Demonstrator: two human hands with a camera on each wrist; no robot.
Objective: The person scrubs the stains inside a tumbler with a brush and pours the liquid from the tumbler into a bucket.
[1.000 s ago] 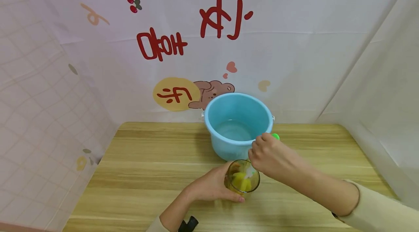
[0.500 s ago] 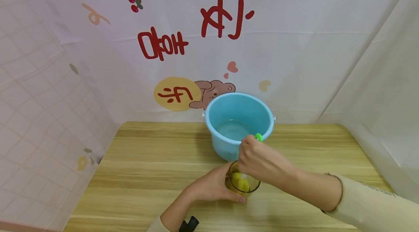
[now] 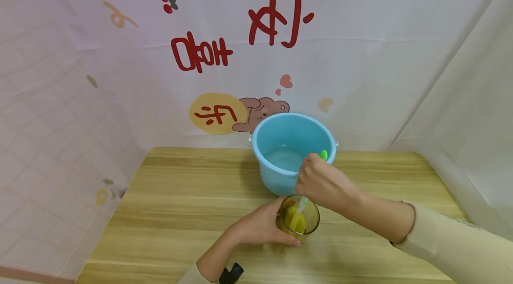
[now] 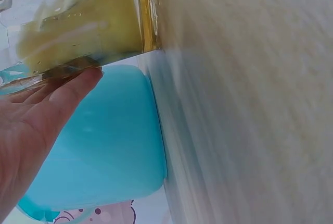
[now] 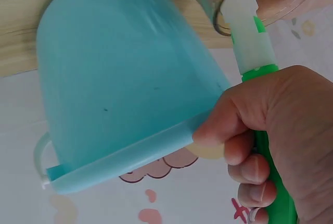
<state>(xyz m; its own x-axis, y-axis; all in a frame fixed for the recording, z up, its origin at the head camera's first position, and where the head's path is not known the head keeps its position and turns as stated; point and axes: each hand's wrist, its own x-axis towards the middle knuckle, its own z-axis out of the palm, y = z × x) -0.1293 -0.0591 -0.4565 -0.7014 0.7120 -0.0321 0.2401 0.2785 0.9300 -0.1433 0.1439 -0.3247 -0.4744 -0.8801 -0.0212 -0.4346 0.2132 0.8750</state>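
Note:
My left hand (image 3: 256, 227) holds a clear amber-tinted drinking glass (image 3: 314, 221) from its left side, thumb on the near side. In the left wrist view, the glass (image 4: 112, 21) shows a yellow sponge head pressed inside it and some wet drops. My right hand (image 3: 325, 184) grips the green handle of a cup brush (image 3: 323, 155) above the glass. Its white neck runs down through the rim to the yellow sponge (image 3: 298, 222). In the right wrist view, the fingers wrap round the handle (image 5: 276, 187), with the thumb side towards the neck.
Just behind the glass stands a light blue bucket (image 3: 276, 180) with shallow water in it. Everything is on a wood-grain table (image 3: 180, 195). A black object (image 3: 231, 273) shows beneath the left wrist. A printed white cloth (image 3: 360, 75) hangs behind the table.
My right hand first moved left and down over the glass, then rose slightly, and the brush shifted inside with it. The left hand and glass have stayed nearly still.

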